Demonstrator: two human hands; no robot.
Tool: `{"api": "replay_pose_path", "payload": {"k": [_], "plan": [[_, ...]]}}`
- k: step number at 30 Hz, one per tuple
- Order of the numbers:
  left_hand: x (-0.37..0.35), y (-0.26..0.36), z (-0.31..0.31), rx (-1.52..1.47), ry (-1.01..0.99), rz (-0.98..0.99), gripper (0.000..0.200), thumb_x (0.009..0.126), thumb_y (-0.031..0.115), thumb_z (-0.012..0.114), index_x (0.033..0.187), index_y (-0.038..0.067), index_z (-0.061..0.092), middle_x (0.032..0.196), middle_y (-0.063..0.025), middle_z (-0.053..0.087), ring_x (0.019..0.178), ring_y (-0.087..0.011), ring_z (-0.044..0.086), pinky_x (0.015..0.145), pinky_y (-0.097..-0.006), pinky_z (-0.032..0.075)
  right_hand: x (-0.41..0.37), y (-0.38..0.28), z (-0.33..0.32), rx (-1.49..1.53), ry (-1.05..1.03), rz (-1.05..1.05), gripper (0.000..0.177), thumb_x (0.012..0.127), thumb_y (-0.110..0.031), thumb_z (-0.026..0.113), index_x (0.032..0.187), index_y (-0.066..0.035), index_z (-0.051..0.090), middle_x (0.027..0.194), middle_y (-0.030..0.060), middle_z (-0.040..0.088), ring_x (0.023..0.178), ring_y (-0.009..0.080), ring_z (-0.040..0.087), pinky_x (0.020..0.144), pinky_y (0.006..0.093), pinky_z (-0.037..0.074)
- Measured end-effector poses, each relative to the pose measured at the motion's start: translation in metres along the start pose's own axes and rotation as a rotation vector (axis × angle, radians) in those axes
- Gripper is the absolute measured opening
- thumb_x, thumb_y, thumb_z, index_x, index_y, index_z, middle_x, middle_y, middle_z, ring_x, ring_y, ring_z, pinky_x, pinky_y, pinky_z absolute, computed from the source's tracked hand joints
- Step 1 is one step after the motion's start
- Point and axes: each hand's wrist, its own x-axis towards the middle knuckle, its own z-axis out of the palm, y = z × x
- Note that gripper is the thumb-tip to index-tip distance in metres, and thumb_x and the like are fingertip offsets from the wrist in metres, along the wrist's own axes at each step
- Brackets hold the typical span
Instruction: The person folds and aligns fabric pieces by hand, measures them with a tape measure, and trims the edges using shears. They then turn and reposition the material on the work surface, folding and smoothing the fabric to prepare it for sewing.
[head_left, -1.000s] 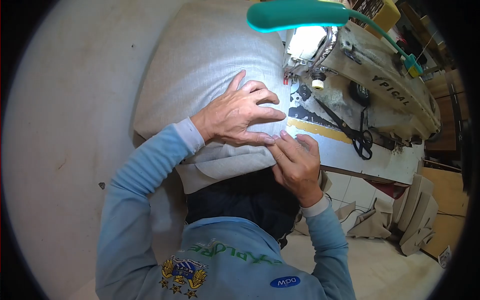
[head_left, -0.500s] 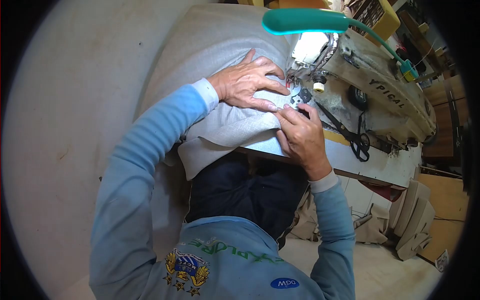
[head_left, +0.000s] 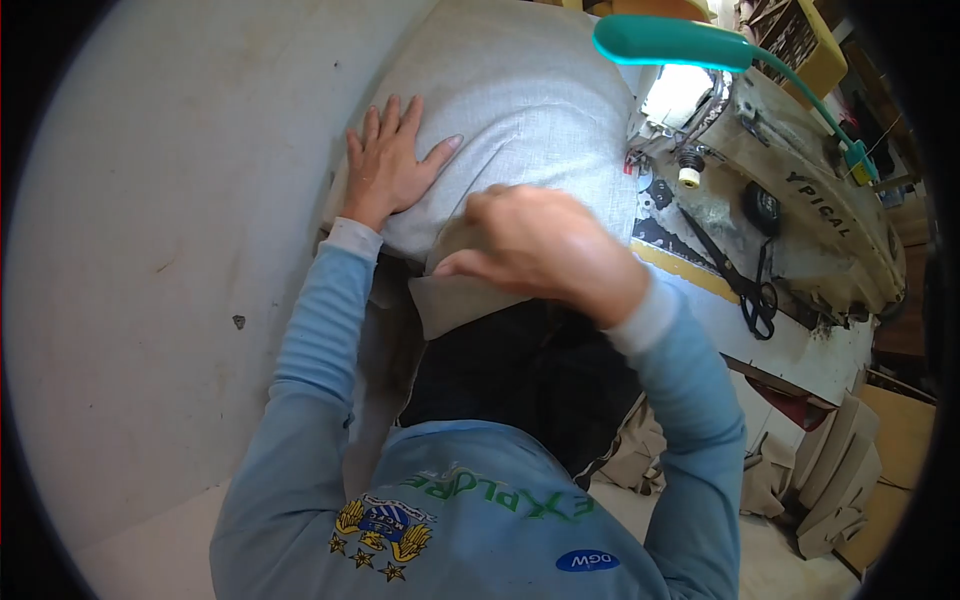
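Light grey fabric [head_left: 560, 120] is spread over the sewing table, with a loose flap [head_left: 465, 308] hanging at the front edge over my lap. My left hand [head_left: 388, 170] lies flat on the fabric's left part, fingers spread. Smeared by motion, my right hand [head_left: 550, 245] is over the front of the fabric near the flap, thumb and fingers pointing left; I cannot tell whether it grips the cloth. Right of the fabric is the sewing machine [head_left: 800, 190], its needle area beside the cloth's edge.
Black scissors [head_left: 745, 285] lie on the machine bed. A green lamp [head_left: 670, 42] shines over the needle area. To the left rises a pale wall [head_left: 180, 250]. Folded beige pieces [head_left: 835, 475] stand on the floor at the lower right.
Both hands have left the needle area and moved left. My left hand has gone to the fabric's far left side; my right has swung across to the front flap. The view has shifted a little.
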Motion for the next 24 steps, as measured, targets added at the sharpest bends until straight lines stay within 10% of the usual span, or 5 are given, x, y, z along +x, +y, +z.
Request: {"api": "replay_pose_path", "payload": {"k": [5, 10, 14, 18, 24], "plan": [[0.018, -0.004, 0.007, 0.000, -0.055, -0.005, 0.097, 0.102, 0.078, 0.051, 0.174, 0.016, 0.034, 0.181, -0.0208, 0.025, 0.166, -0.0475, 0.021, 0.130, -0.0721, 0.013, 0.004, -0.048, 0.079, -0.303, 0.039, -0.221, 0.012, 0.091, -0.019, 0.069, 0.101, -0.014, 0.072, 0.083, 0.0032, 0.068, 0.077, 0.0207, 0.076, 0.059, 0.0357, 0.054], [0.064, -0.025, 0.017, -0.026, -0.084, 0.102, 0.102, 0.099, 0.083, 0.048, 0.175, 0.017, 0.031, 0.181, -0.0203, 0.024, 0.167, -0.0469, 0.018, 0.131, -0.0709, 0.013, -0.119, -0.020, 0.044, -0.141, 1.056, -0.630, 0.016, 0.088, -0.017, 0.080, 0.089, -0.014, 0.064, 0.091, 0.0018, 0.065, 0.084, 0.0236, 0.070, 0.069, 0.0399, 0.055], [0.084, -0.021, 0.021, -0.007, -0.099, 0.147, 0.107, 0.097, 0.088, 0.045, 0.176, 0.019, 0.029, 0.182, -0.0184, 0.022, 0.168, -0.0455, 0.017, 0.132, -0.0703, 0.012, -0.211, -0.014, 0.117, -0.011, 0.461, -0.159, 0.033, 0.088, -0.032, 0.091, 0.088, -0.009, 0.067, 0.097, 0.0084, 0.078, 0.095, 0.0258, 0.077, 0.090, 0.0434, 0.059], [0.089, -0.021, 0.024, -0.019, -0.121, 0.162, 0.106, 0.097, 0.088, 0.044, 0.177, 0.020, 0.027, 0.183, -0.0172, 0.020, 0.168, -0.0447, 0.015, 0.133, -0.0698, 0.010, -0.176, -0.014, 0.072, 0.051, 0.732, -0.138, 0.036, 0.082, -0.030, 0.092, 0.103, -0.007, 0.074, 0.117, 0.0124, 0.075, 0.108, 0.0302, 0.075, 0.091, 0.0472, 0.059], [0.092, -0.020, 0.021, -0.017, -0.125, 0.153, 0.105, 0.096, 0.087, 0.046, 0.177, 0.022, 0.026, 0.184, -0.0154, 0.019, 0.169, -0.0437, 0.014, 0.133, -0.0691, 0.010, -0.088, -0.043, 0.065, 0.075, 0.244, 0.174, 0.025, 0.085, -0.021, 0.082, 0.103, -0.008, 0.072, 0.115, 0.0113, 0.067, 0.097, 0.0289, 0.068, 0.088, 0.0469, 0.054]]}}
